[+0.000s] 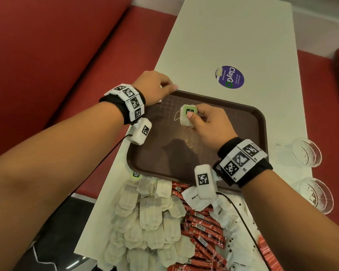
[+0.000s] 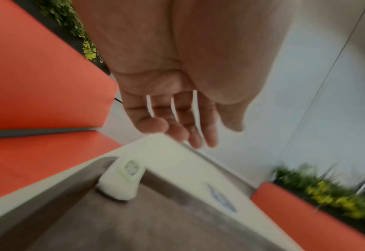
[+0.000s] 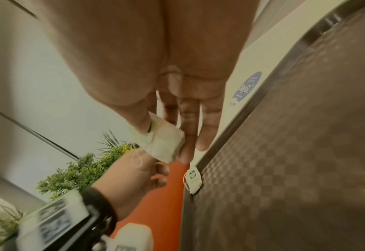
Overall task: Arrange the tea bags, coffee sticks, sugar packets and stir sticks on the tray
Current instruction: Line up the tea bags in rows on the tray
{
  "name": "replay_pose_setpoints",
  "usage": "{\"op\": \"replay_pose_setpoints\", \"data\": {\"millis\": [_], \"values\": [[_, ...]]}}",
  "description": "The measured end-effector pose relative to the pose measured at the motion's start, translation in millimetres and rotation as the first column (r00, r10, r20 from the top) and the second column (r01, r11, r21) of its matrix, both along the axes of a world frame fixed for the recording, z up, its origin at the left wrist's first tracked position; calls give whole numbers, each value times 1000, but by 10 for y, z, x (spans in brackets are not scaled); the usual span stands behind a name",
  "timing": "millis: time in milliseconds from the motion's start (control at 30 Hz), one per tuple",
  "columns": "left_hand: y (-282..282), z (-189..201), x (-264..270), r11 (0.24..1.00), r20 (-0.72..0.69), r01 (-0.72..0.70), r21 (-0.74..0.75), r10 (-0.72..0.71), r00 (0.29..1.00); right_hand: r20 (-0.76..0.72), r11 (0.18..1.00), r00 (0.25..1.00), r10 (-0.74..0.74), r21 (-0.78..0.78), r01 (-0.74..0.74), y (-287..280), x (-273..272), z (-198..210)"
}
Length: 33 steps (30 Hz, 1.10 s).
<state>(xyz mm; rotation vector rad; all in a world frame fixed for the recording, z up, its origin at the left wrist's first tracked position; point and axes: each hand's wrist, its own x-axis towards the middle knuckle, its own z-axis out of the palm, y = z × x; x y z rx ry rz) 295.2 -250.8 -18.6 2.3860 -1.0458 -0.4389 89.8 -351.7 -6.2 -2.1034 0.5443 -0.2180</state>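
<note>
A: Why is the right hand (image 1: 207,122) poised over the tray (image 1: 243,122)?

B: It pinches a tea bag (image 1: 187,115) between thumb and fingers, green tag up, above the tray's far half. Judging by the task, the bag is about to be set down there.

A: And the left hand (image 1: 155,87)?

B: It sits at the tray's far left corner. The left wrist view shows its fingers relaxed and apart, holding nothing. Just below them a second bag (image 2: 121,180) lies in that corner, leaning on the rim. It looks like the start of a row along the far edge, though that is a guess.

A: Where is the rest of the stock?

B: On the desk (image 1: 223,36), close to the camera. Loose tea bags (image 1: 149,222) are heaped at left, red coffee sticks (image 1: 204,231) at centre, white sugar packets (image 1: 229,218) beside them. Stir sticks cannot be made out.

A: Why fill from the far corner?

B: Probably so later reaches do not pass over bags already laid. Nearly all of the tray is bare, so the job has barely begun.

A: Anything else on the desk?

B: Two glass dishes (image 1: 307,153) at right and a round purple sticker (image 1: 230,76) beyond the tray.
</note>
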Motion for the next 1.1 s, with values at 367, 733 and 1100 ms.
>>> {"op": "replay_pose_setpoints", "data": {"millis": [367, 733, 1100], "values": [[395, 125, -495, 977, -266, 130, -169, -172, 949, 58, 988, 998, -23, 155, 13, 63, -20, 7], [257, -389, 349, 937, -131, -342, 70, 348, 928, -667, 891, 665, 334, -7, -455, 329, -547, -294], [26, -440, 280, 953, 81, -268, 143, 259, 963, -699, 896, 656, 285, -48, -441, 379, -555, -365]]}}
